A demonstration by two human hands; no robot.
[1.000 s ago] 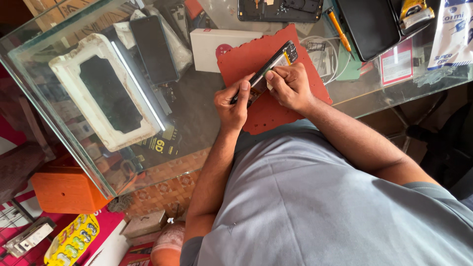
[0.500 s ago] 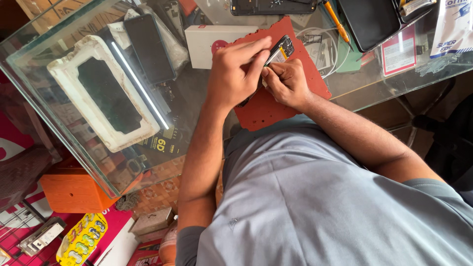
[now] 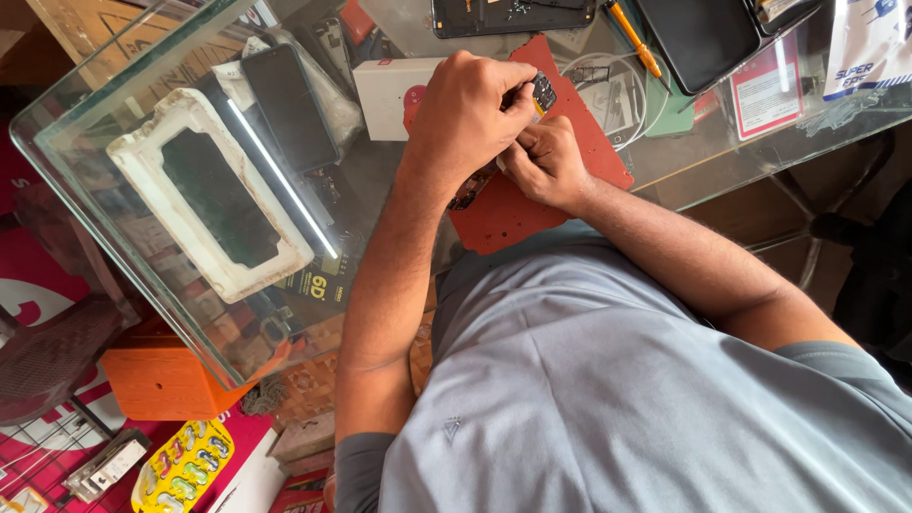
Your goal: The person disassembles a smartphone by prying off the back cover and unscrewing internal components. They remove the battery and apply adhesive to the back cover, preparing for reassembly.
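Both hands [image 3: 513, 128] grip a small dark phone part [image 3: 542, 92] above matte red mat [image 3: 503, 214]

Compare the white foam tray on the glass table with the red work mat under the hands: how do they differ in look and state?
The white foam tray is thick, with a dark rectangular recess in its middle; the red mat is thin and flat. The tray lies untouched, left of the arms; over the mat the left hand and right hand work on a small device. Both rest on the glass table.

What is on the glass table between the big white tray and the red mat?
In the head view, a dark phone and a white box lie between the white tray and the red mat.
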